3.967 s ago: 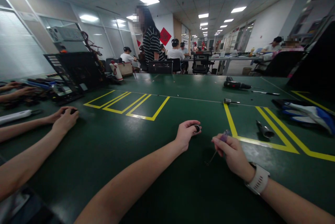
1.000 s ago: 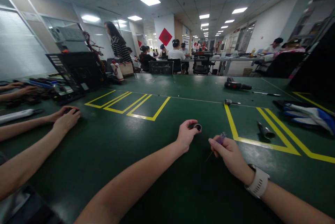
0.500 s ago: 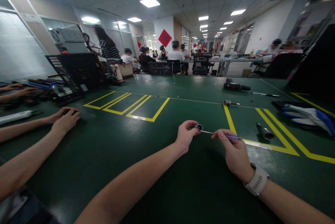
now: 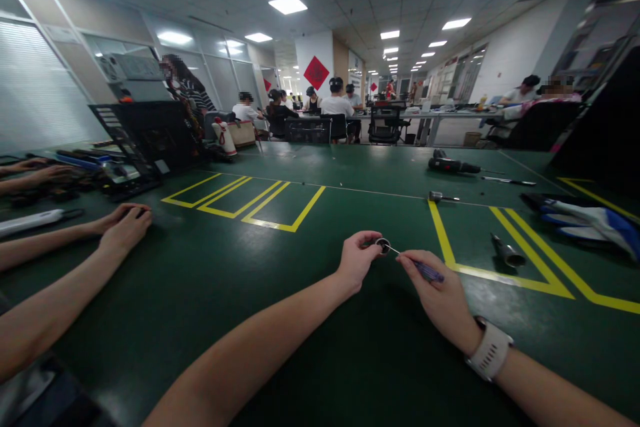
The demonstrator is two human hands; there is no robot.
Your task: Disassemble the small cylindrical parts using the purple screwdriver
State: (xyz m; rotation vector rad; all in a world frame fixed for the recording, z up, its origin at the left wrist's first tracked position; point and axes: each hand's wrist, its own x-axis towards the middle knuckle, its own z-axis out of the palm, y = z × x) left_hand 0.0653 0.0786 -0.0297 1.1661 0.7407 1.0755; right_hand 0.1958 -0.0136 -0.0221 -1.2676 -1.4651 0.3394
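Round metal piece (image 4: 383, 246), bright-rimmed, dark and hollow, sat pinched in left hand (image 4: 358, 259) over green bench (image 4: 280, 260). Right hand (image 4: 439, 286), fingers closed, gripped slim tool (image 4: 429, 272): purplish handle, thin shaft at piece's mouth.

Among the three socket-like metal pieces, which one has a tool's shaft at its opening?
The piece in the left hand; the purple-handled tool in the right hand reaches it. The other two pieces lie on the green table, untouched.

Round metal piece (image 4: 383, 246), and its back end's lost behind the left grip (image 4: 356, 259)! | thin driver (image 4: 429, 272), tip too small to read, handle partly under the right grip (image 4: 445, 294) | white tool (image 4: 30, 222), chopped by the left edge | dark panel (image 4: 610, 117), sliced off at right!
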